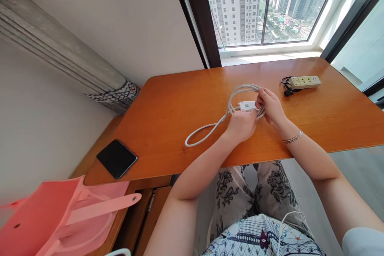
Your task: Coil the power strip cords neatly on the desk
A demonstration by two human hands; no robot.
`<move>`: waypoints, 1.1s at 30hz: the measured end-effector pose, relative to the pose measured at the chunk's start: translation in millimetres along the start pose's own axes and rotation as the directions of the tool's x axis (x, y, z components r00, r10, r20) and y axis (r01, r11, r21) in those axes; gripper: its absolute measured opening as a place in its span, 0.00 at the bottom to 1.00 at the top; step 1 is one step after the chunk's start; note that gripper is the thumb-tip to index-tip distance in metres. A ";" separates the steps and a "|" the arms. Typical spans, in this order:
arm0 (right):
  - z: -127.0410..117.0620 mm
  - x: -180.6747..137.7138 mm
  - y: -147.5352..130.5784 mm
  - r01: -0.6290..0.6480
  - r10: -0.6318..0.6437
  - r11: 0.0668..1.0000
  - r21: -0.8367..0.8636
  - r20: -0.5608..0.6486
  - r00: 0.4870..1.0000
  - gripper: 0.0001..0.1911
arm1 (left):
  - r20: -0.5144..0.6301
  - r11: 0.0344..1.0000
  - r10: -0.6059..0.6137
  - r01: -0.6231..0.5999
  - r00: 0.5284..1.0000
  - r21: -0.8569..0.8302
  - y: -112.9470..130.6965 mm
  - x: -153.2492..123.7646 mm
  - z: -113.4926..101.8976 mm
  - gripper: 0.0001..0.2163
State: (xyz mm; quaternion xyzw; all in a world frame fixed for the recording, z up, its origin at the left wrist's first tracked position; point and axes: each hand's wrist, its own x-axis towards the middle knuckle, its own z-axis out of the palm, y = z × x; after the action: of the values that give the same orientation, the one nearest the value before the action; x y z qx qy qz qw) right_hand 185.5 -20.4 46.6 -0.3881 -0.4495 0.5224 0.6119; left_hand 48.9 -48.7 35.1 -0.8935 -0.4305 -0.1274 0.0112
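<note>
Both hands at work over a coil of white cable (240,90) near the middle of the wooden counter (180,104). Left hand (241,125) closed around the near side of the coil, fingers wrapped about the bundled strands just below a small white adapter block (247,106) with a dark label on top. Right hand (270,106) just right of that block, fingers pinched on the coil's far right edge, thumb apparently pressed against the block's end, though hard to tell from this angle. A thin bracelet (293,138) around the right wrist. From the coil, one long loop of the same cable trailing left and toward the near edge of the counter, lying flat on the wood. Right of the coil and a little farther back, well apart from both hands, a beige power strip (305,82) with a dark cord bunched at its left end. Far left of the coil, at the counter's near corner, a black phone (117,159) lying flat. Below that corner, off the counter, a pink bag (60,216) with a strap.
</note>
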 end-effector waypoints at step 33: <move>46.9 -6.8 45.5 0.081 -0.018 0.984 -0.159 0.364 0.931 0.07 | -0.161 -0.190 -0.401 -0.254 0.902 -0.948 -35.2 -24.3 -121.4 0.24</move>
State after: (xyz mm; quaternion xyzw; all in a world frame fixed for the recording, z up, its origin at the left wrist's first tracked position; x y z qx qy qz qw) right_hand 127.1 -20.0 16.5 -0.3251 -0.6070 0.5288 0.4963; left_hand -19.2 -60.9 143.6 -0.4907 -0.2124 -0.5985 -0.5966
